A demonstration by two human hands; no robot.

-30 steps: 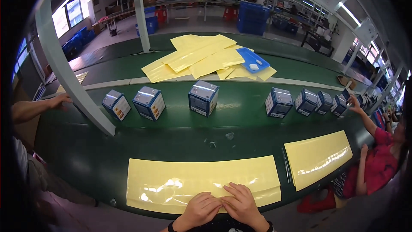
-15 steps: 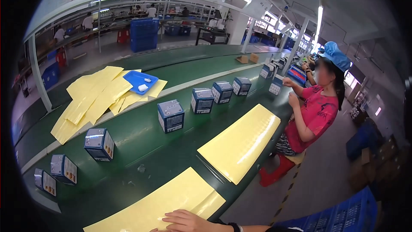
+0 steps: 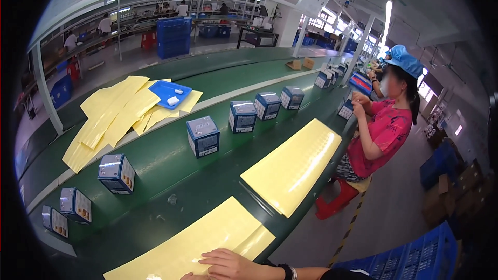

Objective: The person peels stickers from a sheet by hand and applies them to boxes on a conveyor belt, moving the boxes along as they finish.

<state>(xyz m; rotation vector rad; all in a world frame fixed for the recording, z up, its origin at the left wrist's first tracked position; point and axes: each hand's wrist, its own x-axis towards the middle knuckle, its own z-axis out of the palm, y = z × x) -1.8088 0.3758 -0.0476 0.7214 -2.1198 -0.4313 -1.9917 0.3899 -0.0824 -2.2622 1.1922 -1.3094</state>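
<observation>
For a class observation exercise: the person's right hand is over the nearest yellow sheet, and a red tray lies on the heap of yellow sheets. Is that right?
Not quite: the head view shows that the tray is blue, not red. The right hand is indeed over the nearest yellow sheet, and the tray does lie on the heap of yellow sheets.

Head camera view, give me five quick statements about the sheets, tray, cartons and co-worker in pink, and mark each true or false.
1. The right hand is over the nearest yellow plastic sheet. True.
2. The blue tray lies under the far yellow sheets. False: it lies on top of them.
3. Two white pieces lie in the blue tray. True.
4. The blue cartons are piled in one stack. False: they stand in a line.
5. The co-worker wears a red cap. False: the cap is blue.
</observation>
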